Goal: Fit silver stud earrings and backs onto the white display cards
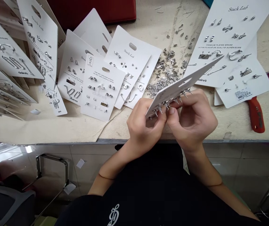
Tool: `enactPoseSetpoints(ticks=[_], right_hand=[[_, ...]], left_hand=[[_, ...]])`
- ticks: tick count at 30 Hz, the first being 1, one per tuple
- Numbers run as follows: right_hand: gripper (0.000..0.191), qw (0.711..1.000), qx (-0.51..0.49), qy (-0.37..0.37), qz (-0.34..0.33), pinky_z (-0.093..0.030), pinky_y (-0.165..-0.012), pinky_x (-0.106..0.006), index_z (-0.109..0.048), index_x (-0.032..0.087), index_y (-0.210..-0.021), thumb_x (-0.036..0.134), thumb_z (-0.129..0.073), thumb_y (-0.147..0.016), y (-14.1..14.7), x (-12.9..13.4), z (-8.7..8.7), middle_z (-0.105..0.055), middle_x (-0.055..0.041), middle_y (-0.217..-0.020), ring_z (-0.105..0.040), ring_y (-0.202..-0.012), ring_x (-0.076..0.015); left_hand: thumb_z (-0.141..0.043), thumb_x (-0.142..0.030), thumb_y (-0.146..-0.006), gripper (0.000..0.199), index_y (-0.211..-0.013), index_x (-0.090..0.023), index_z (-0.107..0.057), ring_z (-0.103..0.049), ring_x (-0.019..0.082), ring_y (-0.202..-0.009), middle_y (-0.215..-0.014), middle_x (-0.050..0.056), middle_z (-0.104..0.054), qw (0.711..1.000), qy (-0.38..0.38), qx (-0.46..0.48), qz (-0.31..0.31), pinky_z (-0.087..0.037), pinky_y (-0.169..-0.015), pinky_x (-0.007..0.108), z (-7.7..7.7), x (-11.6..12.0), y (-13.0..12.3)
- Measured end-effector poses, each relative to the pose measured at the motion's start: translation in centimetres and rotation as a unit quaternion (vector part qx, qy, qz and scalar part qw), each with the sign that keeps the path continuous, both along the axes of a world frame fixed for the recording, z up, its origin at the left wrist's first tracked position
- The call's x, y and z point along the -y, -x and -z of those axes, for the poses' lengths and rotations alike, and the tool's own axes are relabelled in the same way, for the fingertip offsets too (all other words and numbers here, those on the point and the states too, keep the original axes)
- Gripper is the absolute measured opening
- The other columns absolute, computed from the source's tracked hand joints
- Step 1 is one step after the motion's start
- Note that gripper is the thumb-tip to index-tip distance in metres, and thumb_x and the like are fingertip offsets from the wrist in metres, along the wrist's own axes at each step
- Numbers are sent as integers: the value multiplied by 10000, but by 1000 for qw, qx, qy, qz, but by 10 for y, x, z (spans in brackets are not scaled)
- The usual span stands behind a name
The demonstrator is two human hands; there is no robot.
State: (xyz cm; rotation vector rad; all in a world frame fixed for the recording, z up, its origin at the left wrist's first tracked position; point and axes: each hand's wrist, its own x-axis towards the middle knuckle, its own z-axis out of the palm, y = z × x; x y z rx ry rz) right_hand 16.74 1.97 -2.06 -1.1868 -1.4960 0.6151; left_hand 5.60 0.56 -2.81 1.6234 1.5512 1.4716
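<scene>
Between my two hands a white earring card (172,89) is held tilted, nearly edge-on, over the table's front edge. Silver posts and earring backs (162,106) stick out from the side facing me. My left hand (143,124) grips the card's lower left part, thumb and fingers closed. On the other side, my right hand (193,119) is closed in a pinch at the card's lower edge, its thumb tip close to the left thumb. Whether a small earring back sits in that pinch is hidden. Just beyond the card lies a pile of loose silver earring backs (164,67).
Filled earring cards (106,91) overlap at centre left, and more cards (40,40) stand in rows at far left. Others (230,40) lie at right beside red-handled pliers (255,114). A dark red box (94,11) is at the back. A metal-framed stool (51,158) stands below.
</scene>
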Motion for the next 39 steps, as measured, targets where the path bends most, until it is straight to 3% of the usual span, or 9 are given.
enactPoseSetpoints(ticks=[3, 11, 16, 22, 26, 28, 32, 35, 39], right_hand=[[159, 1000, -11, 6, -4, -417, -631, -317, -584, 206, -858, 58, -614, -810, 0, 0, 0, -550, -7, -774, -519, -745, -145], [183, 1000, 0, -16, -6, -402, -609, -306, -567, 191, -818, 29, -643, -779, -2, -2, 0, -543, -6, -749, -504, -725, -136], [187, 1000, -9, 15, -9, -387, -594, -308, -563, 207, -802, 49, -663, -789, -2, 1, -2, -526, 0, -737, -490, -712, -141], [171, 994, -74, 67, -36, -398, -585, -291, -541, 219, -835, 97, -659, -811, -1, 2, 1, -482, -6, -795, -491, -716, -129], [274, 988, -142, 65, 2, -475, -644, -314, -545, 258, -931, 168, -729, -749, 1, -2, 0, -465, -28, -904, -514, -789, -154], [268, 985, -146, 84, -24, -521, -666, -326, -573, 290, -1011, 229, -714, -792, 0, -3, -2, -505, -44, -961, -551, -838, -174], [319, 970, -134, 138, -152, -581, -758, -352, -579, 325, -1214, 236, -583, -908, -3, -2, -3, -615, -57, -1034, -631, -929, -199], [349, 967, -151, 127, -159, -574, -864, -399, -597, 285, -1240, 213, -571, -899, -3, -1, -2, -642, -81, -1093, -641, -999, -218], [280, 965, -162, 138, -155, -573, -878, -412, -612, 293, -1180, 243, -570, -907, -3, 0, 0, -665, -57, -1093, -652, -1004, -223]], left_hand=[[-709, -162, -868, 170, -931, -204, -556, -535, 51, -643, -779, -60, -573, 1000, -4, 3, 2, -451, -578, 157, -1, 0, 1], [-688, -125, -878, 161, -967, -208, -583, -614, 72, -752, -854, -41, -647, 999, -7, 23, 29, -505, -692, 180, 1, 0, 1], [-684, -99, -874, 208, -1029, -216, -607, -642, 86, -805, -908, -30, -676, 998, -11, 38, 40, -534, -736, 197, 2, 0, 1], [-696, -63, -858, 330, -1108, -258, -604, -658, 99, -868, -982, -32, -686, 993, -2, 106, 61, -536, -783, 227, 6, 2, 0], [-704, -65, -854, 313, -1070, -266, -604, -654, 90, -848, -953, -41, -670, 988, 24, 140, 63, -526, -773, 224, 5, 3, 1], [-710, -76, -853, 289, -1043, -264, -599, -644, 88, -813, -927, -45, -661, 987, 30, 141, 66, -518, -743, 227, 5, 4, 1], [-717, -96, -859, 296, -1063, -276, -601, -662, 107, -836, -943, -44, -671, 988, 26, 134, 78, -535, -751, 256, 5, 4, 2], [-716, -113, -868, 275, -1064, -273, -607, -683, 121, -850, -941, -39, -682, 989, 24, 125, 77, -562, -752, 271, 4, 4, 2], [-713, -152, -885, 215, -1050, -258, -625, -713, 149, -851, -942, -19, -705, 991, 27, 104, 82, -611, -750, 303, 2, 3, 4]])
